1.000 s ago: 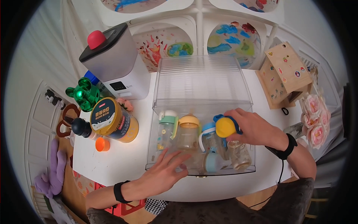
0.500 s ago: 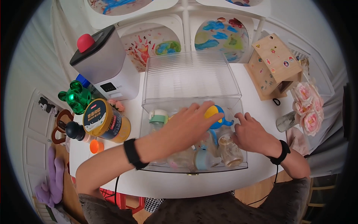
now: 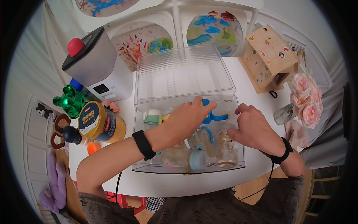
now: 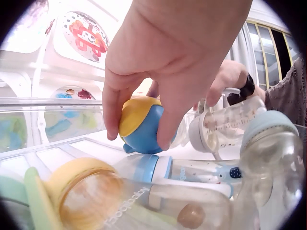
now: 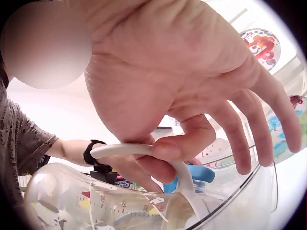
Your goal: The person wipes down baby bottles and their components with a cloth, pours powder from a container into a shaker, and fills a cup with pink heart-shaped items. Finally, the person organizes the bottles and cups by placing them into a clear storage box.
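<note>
- Left hand (image 3: 188,119): fingers curled over the blue-and-yellow cup lid (image 4: 139,125), grasping it inside the clear bin (image 3: 238,158).
- Right hand (image 3: 253,128): thumb and forefinger pinch the white handle (image 5: 144,151) of a clear bottle (image 3: 225,149) lying in the same bin.
- Bin stands on the white counter (image 3: 126,112), beside a yellow canister (image 3: 100,123).

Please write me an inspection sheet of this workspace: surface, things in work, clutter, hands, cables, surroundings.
Surface: white table.
Things in work: clear bin holding baby bottles; blue-and-yellow cap; bottle with white handle.
Clutter: yellow can, white machine, wooden birdhouse, pink flowers.
Hands: left hand grips the cap; right hand pinches the bottle's handle.
Cables: black cable below the left wrist.
Surroundings: painted panels behind.
</note>
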`<state>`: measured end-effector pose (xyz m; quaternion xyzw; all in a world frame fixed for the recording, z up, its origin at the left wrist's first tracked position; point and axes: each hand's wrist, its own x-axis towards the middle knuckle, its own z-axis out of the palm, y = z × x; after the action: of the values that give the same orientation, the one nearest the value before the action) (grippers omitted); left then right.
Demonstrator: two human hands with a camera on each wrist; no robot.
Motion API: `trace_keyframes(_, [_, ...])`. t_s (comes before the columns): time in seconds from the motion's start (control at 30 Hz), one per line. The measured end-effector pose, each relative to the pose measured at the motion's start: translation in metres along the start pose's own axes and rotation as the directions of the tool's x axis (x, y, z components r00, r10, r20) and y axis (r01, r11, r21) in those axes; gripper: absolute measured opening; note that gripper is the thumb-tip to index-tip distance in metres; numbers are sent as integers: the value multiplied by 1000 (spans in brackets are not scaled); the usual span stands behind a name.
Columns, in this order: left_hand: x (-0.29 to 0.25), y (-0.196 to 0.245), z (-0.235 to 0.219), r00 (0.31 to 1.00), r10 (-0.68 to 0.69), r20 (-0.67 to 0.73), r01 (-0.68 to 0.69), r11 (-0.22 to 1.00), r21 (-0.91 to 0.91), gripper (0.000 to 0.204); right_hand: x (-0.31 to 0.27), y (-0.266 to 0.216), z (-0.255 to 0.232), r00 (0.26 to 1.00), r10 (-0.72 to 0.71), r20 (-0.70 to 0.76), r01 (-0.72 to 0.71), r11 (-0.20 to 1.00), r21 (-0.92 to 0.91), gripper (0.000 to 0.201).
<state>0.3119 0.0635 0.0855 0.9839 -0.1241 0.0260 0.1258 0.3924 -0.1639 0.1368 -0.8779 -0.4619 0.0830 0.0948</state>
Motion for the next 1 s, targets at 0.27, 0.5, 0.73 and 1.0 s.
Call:
trace_keyframes(0.27, [4, 8, -11, 999, -11, 46, 8, 998, 70, 60, -14, -4, 13, 995, 62, -74, -62, 998, -3, 35])
trace_keyframes(0.5, [9, 14, -9, 994, 21, -103, -7, 992, 129, 59, -28, -5, 34, 993, 44, -110, -50, 997, -55, 32])
trace_keyframes(0.73, [14, 14, -11, 990, 10, -144, 25, 970, 241, 61, -35, 0, 35, 985, -40, -170, 28, 997, -76, 33])
trace_keyframes(1.0, [1, 8, -4, 969, 6, -249, 23, 993, 112, 64, 6, 20, 12, 979, -123, -162, 117, 992, -45, 59])
